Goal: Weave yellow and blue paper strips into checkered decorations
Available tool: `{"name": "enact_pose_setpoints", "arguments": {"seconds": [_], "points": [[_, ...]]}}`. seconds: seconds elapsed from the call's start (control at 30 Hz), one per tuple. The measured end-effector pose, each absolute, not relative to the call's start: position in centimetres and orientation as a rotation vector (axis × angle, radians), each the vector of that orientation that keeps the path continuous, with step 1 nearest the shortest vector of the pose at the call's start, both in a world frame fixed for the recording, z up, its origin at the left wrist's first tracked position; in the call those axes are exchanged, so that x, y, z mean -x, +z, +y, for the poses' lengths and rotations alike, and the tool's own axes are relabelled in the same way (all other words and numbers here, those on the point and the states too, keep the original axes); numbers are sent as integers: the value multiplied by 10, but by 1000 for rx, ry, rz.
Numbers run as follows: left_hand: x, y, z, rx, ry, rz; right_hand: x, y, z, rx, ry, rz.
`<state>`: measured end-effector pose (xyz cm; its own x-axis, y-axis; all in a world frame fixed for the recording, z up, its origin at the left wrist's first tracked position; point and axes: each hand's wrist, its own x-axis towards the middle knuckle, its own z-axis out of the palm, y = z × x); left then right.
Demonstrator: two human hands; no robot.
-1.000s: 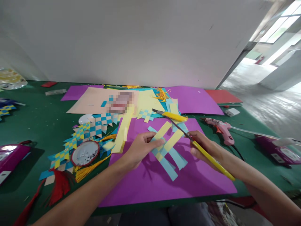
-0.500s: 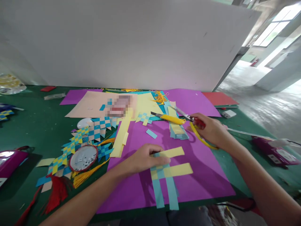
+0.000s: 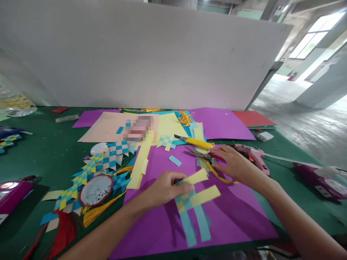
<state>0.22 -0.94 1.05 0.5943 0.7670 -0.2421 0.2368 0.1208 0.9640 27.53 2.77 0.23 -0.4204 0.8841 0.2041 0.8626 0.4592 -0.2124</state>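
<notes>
My left hand (image 3: 164,187) pinches a small weave of two yellow and two light-blue paper strips (image 3: 193,204), holding it down on a large purple sheet (image 3: 233,216). Just beyond the weave, my right hand (image 3: 234,164) lies low over a pair of scissors (image 3: 202,155) with a yellow loop handle, its fingers still on the handles. The blades point left and rest on the sheet. A small loose blue scrap (image 3: 175,160) lies near the blades.
A yellow utility knife (image 3: 199,143) and a stack of strips lie behind the scissors. To the right are a pink glue gun (image 3: 253,155) and a purple device (image 3: 322,180). Woven blue-yellow pieces (image 3: 103,162), a round tin (image 3: 96,185) and tassels sit left. A white board stands behind the green table (image 3: 54,148).
My left hand laid the weave down on the purple sheet. My right hand swung the scissors away to the strip stack, then lowered them flat onto the sheet.
</notes>
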Motion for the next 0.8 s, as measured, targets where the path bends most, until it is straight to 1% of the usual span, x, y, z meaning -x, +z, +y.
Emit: {"name": "enact_pose_setpoints", "arguments": {"seconds": [0.07, 0.1, 0.2, 0.23, 0.3, 0.47, 0.6, 0.8], "points": [[-3, 8, -8, -1362, 600, 1004, -264, 17, 23, 1515, 200, -2312], [-3, 6, -7, -1305, 662, 1035, -257, 23, 20, 1529, 313, -2228], [-4, 1, -4, -1153, 833, 1063, -236, 33, 15, 1394, 890, -2087], [-4, -1, -3, -1121, 871, 1055, -230, 32, 15, 1308, 1030, -2080], [-3, -3, -3, -1079, 915, 1035, -218, 26, 15, 1173, 1196, -2071], [-2, -4, -3, -1064, 913, 986, -203, 7, 16, 1136, 1368, -1855], [-3, -3, -5, -1150, 895, 1011, -202, 4, 11, 1089, 1472, -1727], [-1, -5, -5, -1265, 825, 1119, -203, 7, 5, 1145, 1391, -1681]]}}
